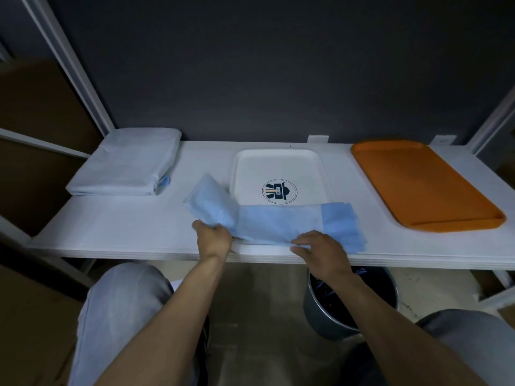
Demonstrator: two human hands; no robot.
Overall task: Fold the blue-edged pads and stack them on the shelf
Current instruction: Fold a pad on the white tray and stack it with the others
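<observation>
Hands grip the blue pad point(274, 225) at the shelf point(125, 232) front edge: left hand point(213, 236) pinching, right hand point(317, 247) pressing flat.

Two trays, one white point(280, 165) and one orange point(423, 185); one blue pad point(278, 222); one folded stack point(125, 162); one bucket point(334, 310).

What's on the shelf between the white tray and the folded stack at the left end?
In the head view, only the lifted end of the blue pad, gripped by the left hand, lies between the white tray and the folded stack; otherwise bare shelf.
</observation>
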